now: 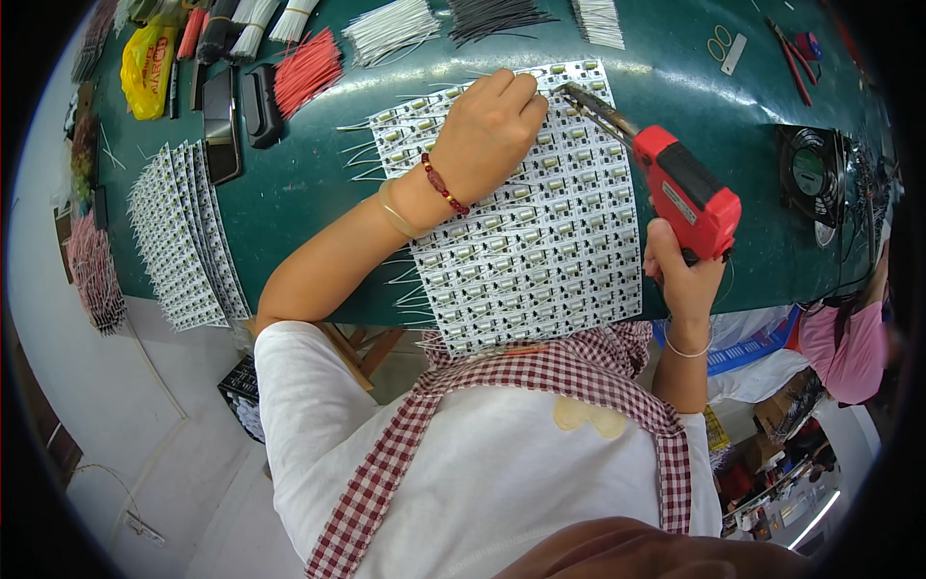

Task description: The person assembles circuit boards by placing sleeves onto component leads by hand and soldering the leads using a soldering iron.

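A large white panel of small circuit boards (550, 251) lies on the green table in front of me, its lower edge reaching past the table's front. Thin white wires stick out along its left side. My left hand (492, 125) rests over the panel's upper part, fingers curled down; whatever they pinch is hidden beneath them. In my right hand (683, 275) is a red and black soldering gun (685, 188), gripped by its handle. Its metal tip points left and reaches the panel's top rows, close to my left fingertips.
Bundles of white wires (391, 31), black wires (494, 17) and red wires (309, 72) line the far side. More board panels (183, 236) lie stacked at left, near a phone (221, 125). At right are a small fan (810, 164) and red-handled pliers (793, 63). Another person's pink sleeve (849, 343) shows beyond.
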The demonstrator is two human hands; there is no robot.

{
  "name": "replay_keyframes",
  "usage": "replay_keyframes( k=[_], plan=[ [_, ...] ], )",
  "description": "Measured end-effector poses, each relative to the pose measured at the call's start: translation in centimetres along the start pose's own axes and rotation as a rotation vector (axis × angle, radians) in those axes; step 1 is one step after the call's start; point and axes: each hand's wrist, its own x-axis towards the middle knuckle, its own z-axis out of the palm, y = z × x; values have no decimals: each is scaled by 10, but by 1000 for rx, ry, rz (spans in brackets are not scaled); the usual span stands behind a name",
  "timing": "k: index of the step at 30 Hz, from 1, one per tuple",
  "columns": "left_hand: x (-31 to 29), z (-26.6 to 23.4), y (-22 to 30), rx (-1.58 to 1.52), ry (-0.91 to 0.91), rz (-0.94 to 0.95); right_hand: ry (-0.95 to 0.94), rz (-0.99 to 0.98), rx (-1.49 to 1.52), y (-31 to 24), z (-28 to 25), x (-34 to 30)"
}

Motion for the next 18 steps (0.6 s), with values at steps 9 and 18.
replay_keyframes(
  k=[9, 18],
  plan=[
    [0, 0, -1, 17, 4, 3, 17, 25, 65, 0, -1, -2],
    [-2, 2, -4, 44, 27, -40, 11, 39, 68, 0, -2, -7]
  ],
)
